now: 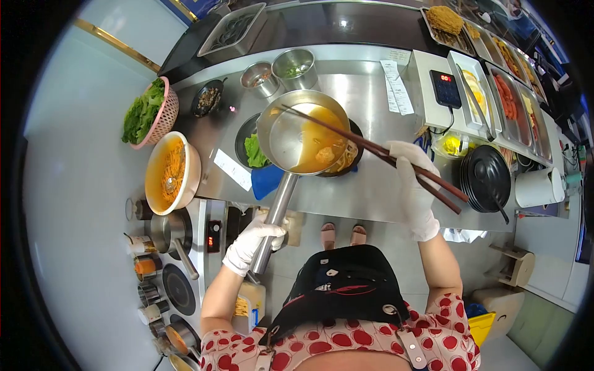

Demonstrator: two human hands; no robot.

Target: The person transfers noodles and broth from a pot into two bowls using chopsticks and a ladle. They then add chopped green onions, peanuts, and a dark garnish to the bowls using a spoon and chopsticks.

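Observation:
My left hand (pixel 255 240), in a white glove, is wrapped round the long handle of a steel saucepan (pixel 278 132). The pan is tilted above the counter, with orange-brown broth (pixel 325 139) gathered on its right side. In my gloved right hand (pixel 413 176) is a pair of long dark chopsticks (pixel 371 146), whose tips reach over the pan. Beneath the pan's right edge a black bowl (pixel 357 128) with noodles (pixel 348 159) partly shows. Another black bowl (pixel 241 141), holding green lettuce (pixel 254 152), is partly hidden under the pan's left side.
Two steel pots (pixel 294 69) stand behind the pan. At left are a carrot bowl (pixel 195 167), a pink basket (pixel 167 117) and a hob (pixel 179 289). Stacked black plates (pixel 493 179), a timer (pixel 445 89) and food trays (pixel 508 106) are at right.

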